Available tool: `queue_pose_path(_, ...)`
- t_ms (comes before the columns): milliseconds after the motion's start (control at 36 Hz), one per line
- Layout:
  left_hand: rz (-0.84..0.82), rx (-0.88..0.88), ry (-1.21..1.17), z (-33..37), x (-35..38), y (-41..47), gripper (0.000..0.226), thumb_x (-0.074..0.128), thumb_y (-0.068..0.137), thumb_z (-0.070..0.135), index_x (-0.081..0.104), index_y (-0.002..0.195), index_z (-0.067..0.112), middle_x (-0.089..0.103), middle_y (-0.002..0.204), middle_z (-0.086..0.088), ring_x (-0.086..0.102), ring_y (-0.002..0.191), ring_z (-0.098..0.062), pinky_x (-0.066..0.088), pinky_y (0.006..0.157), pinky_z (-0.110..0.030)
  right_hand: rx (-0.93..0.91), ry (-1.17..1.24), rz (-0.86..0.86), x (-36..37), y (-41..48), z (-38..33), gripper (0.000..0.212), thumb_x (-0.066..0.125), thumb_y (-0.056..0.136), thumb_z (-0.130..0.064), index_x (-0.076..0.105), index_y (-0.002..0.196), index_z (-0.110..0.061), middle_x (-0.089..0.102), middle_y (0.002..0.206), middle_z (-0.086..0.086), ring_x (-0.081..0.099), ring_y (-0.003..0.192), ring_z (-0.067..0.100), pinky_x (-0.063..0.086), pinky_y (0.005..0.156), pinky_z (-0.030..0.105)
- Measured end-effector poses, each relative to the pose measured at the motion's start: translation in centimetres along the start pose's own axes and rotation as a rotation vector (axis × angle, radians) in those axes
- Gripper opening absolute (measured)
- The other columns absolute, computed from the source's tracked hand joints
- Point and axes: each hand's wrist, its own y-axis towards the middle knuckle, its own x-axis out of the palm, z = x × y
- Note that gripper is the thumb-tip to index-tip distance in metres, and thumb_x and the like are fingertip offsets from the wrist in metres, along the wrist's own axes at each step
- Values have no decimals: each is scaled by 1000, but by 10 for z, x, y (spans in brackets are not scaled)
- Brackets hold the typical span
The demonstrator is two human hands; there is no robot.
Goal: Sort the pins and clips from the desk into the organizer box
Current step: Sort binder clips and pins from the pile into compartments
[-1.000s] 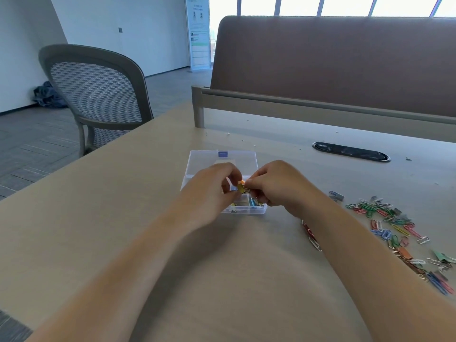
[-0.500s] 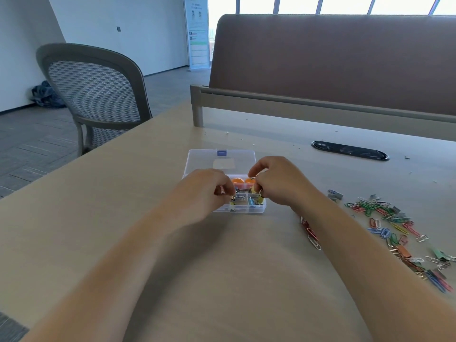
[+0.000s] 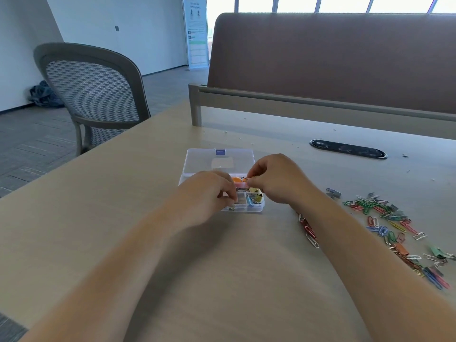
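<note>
No legible text; print on the far standing banner (image 3: 197, 30) too small; organizer box (image 3: 197, 161) lid sticker blurred

organizer box (image 3: 248, 157): clear, with a blue latch
box contents (image 3: 255, 198): orange, yellow, blue
held clip (image 3: 244, 179): dark wire
loose paper clips (image 3: 385, 218): red, green, blue, yellow, white
desk (image 3: 123, 218): pale beige wood grain
chair (image 3: 93, 90): grey, finely striped mesh
divider panel (image 3: 320, 58): brown
cable slot (image 3: 348, 149): black
</note>
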Motion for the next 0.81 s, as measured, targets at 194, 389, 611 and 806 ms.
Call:
queue_pose_path(194,-2,19,-3,-1,0,-1,12,64,87,14,76,87,17,66,96,11,56,87,-4,47,78,-23,-26,-21,-13,2,1,2,6,73,85,-22,72,87,-16,67,83,-2,60,76,11,46,62,20)
queue_pose_path(389,141,-109,-46,0,-1,1,9,61,90,22,68,88,25,59,86,11,53,76,-7,40,65,-19,-37,-84,-47,10,5,4,5,73,85,-27,71,85,-23,69,86,1,64,78,17,52,70,32)
queue_pose_path(611,148,-184,-42,0,3,2,7,58,91,26,64,87,27,56,80,13,50,74,-3,34,60,-17,-56,-79,-84,17,3,3,9,66,88,-19,75,90,-21,67,84,-1,59,72,12,41,57,22)
queue_pose_path(806,129,-189,14,-2,5,5,9,58,90,24,65,85,25,53,78,13,48,70,-2,28,57,-13,-77,-78,-70,20,3,3,11,66,87,-16,72,81,-23,69,82,2,65,74,21,50,63,29)
